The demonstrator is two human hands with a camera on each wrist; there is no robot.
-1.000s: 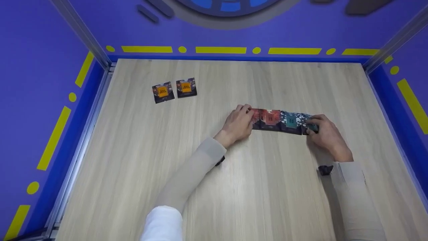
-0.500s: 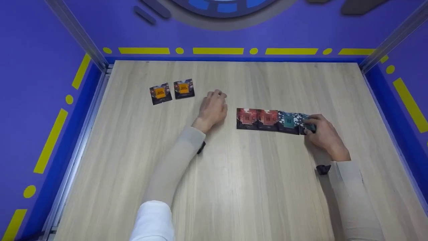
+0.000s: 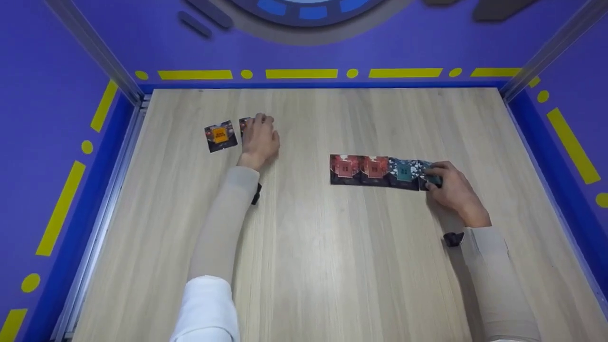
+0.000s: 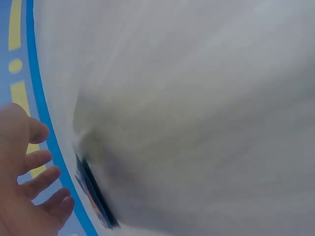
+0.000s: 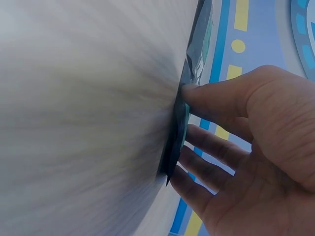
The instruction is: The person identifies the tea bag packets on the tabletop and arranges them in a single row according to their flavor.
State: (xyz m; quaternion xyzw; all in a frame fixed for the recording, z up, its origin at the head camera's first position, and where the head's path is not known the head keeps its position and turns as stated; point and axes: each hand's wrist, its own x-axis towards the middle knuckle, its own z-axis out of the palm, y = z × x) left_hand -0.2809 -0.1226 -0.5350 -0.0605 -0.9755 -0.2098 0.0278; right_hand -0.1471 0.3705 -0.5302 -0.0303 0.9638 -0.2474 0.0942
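Green packet (image 3: 433,180): my right hand (image 3: 457,192) pinched it; a tug could've bent the row (image 3: 374,171) left of that hand.
Half-hidden packet (image 3: 243,124): lay under my loose left hand (image 3: 260,141); a bump could've knocked it into the orange packet (image 3: 221,136).

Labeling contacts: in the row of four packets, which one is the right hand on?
The rightmost teal packet, at the row's right end. The right hand touches only it; the other teal packet and two red packets lie untouched.
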